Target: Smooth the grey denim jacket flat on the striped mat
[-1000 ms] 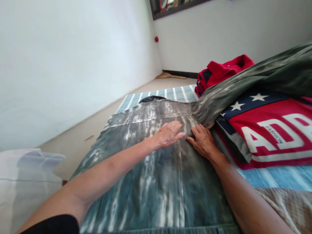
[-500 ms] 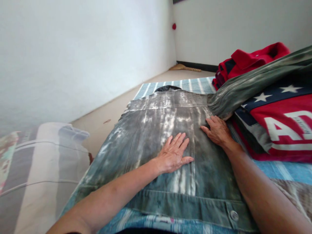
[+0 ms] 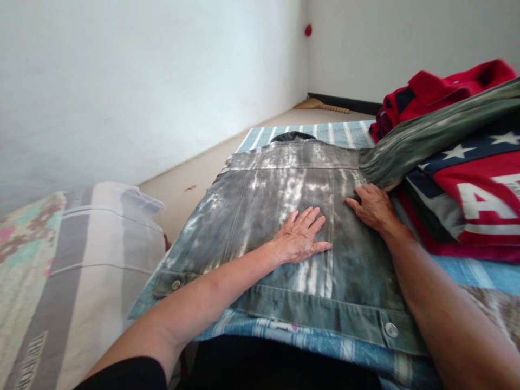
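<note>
A grey-green denim jacket [image 3: 260, 216] with pale bleached patches lies back side up, its collar pointing away from me. My left hand [image 3: 300, 235] rests flat on the middle of the jacket's back, fingers spread. Near the right armhole, my right hand [image 3: 374, 206] lies on the cloth with its fingers stretched out and thumb apart. The right sleeve [image 3: 439, 132] runs off to the right over a pile of clothes. Where the left sleeve lies, I cannot see. Metal buttons show at both ends of the hem band.
Under the jacket is a blue striped cloth [image 3: 349, 132]. To the right sit a folded red and navy garment with stars [image 3: 479, 189] and a red collared shirt [image 3: 439, 89]. A striped bundle [image 3: 109, 238] stands at left. A broom [image 3: 325, 105] lies by the far wall.
The view has shifted, so everything sits farther right and slightly higher, and more of the left hem shows. Both hands stay at about the same places on the jacket.
</note>
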Motion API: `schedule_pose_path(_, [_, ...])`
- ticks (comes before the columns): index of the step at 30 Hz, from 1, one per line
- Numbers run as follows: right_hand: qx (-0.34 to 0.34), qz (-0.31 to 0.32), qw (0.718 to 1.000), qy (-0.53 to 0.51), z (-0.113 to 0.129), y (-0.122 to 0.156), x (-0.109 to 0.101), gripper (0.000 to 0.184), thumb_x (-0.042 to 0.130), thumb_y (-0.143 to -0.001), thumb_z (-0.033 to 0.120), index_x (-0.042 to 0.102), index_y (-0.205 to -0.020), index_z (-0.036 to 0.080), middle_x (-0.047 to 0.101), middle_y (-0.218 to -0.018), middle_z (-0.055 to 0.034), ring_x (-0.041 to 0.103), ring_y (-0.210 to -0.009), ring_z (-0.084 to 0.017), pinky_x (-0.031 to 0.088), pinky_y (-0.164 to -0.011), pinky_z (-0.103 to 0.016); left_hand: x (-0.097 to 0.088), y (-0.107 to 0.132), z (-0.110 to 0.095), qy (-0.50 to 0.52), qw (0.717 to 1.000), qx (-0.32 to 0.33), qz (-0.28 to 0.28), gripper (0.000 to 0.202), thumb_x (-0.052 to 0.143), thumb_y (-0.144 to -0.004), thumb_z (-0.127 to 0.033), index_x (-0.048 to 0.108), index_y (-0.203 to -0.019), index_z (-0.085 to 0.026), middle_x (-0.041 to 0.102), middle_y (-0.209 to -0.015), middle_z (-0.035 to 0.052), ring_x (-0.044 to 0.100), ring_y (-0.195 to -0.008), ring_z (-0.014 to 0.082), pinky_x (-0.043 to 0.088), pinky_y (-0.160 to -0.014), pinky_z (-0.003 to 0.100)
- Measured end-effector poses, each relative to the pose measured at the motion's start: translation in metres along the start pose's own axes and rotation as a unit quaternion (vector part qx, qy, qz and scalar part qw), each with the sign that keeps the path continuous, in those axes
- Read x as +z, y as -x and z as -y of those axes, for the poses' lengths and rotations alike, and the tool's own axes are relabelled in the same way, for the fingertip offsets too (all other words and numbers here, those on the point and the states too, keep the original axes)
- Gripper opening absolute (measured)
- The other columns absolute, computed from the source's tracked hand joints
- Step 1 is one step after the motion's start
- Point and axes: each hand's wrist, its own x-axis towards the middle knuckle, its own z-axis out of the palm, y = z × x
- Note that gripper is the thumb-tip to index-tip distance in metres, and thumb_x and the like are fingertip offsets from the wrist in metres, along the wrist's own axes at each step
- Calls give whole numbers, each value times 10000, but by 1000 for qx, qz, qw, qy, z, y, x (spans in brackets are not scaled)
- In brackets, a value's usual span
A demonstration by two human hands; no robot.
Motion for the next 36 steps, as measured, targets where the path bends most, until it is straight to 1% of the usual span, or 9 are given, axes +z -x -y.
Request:
schedule_pose_path(6, [-9, 3, 1000, 12, -6, -1, 5, 333, 452, -903, 468, 625, -918, 185, 632, -968, -114, 530, -978, -269, 402, -861, -389, 3, 0, -3, -14, 999, 6, -36, 714, 323, -949, -654, 350, -1467, -164, 254, -1586, 141, 167, -1475, 265, 155, -1177, 491])
schedule_pose_path(10, [-12, 5, 1000, 20, -7, -2, 6, 357, 436, -905, 482, 629, -922, 183, 635, -966, -113, 540, -967, -267, 409, -841, -384, 4, -2, -3, -17, 999, 9, -46, 695, 348, -950, -639, 382, -1446, -152, 278, -1574, 154, 211, -1461, 284, 194, -1163, 511])
schedule_pose_path(15, [-13, 1, 1000, 20, -9, -2, 7, 352, 443, -899, 481, 634, -922, 187, 637, -965, -110, 541, -962, -265, 413, -823, -377, -4, 2, -4, -3, 999, 15, -49, 584, 407, -969, -561, 456, -1384, -153, 353, -1541, 148, 275, -1441, 268, 269, -1142, 478])
schedule_pose_path(18, [-15, -1, 1000, 11, -10, -2, 7, 348, 444, -898, 482, 635, -911, 191, 634, -953, -110, 537, -958, -267, 411, -814, -378, -13, 19, -8, 13, 998, 39, -42, 567, 474, -956, -524, 467, -1368, -135, 375, -1527, 156, 282, -1439, 262, 295, -1133, 451])
schedule_pose_path(21, [-13, 4, 1000, 8, -10, -3, 7, 356, 438, -901, 488, 635, -886, 192, 630, -937, -111, 535, -949, -267, 408, -811, -378, -19, 46, -11, 14, 998, 51, -28, 579, 530, -933, -509, 468, -1368, -131, 374, -1528, 159, 256, -1449, 272, 259, -1152, 475])
schedule_pose_path(24, [-8, 9, 1000, 18, -9, -3, 6, 363, 434, -905, 494, 630, -876, 190, 626, -936, -110, 534, -951, -263, 405, -812, -370, -15, 66, -10, 6, 999, 40, -18, 587, 551, -922, -502, 462, -1374, -138, 352, -1539, 162, 232, -1457, 278, 229, -1162, 500])
schedule_pose_path(26, [-7, 7, 1000, 19, -9, -2, 6, 365, 432, -908, 498, 630, -879, 193, 625, -934, -106, 534, -948, -261, 402, -810, -367, -9, 71, -7, 5, 999, 30, -20, 590, 541, -928, -499, 444, -1389, -143, 353, -1539, 163, 240, -1454, 275, 221, -1164, 510])
schedule_pose_path(30, [-9, 0, 1000, 9, -10, -2, 5, 345, 445, -900, 491, 637, -873, 206, 622, -914, -97, 533, -938, -265, 397, -807, -374, 0, 69, -4, 11, 998, 33, -51, 541, 560, -926, -455, 472, -1360, -145, 424, -1495, 166, 308, -1426, 279, 259, -1150, 515])
schedule_pose_path(36, [-6, -6, 1000, -6, -10, 0, 5, 331, 458, -895, 465, 656, -926, 201, 639, -944, -108, 537, -973, -279, 399, -831, -393, 5, 66, -1, 13, 991, 61, -121, 250, 556, -931, -299, 604, -1122, -146, 565, -1363, 153, 439, -1344, 286, 355, -1101, 493])
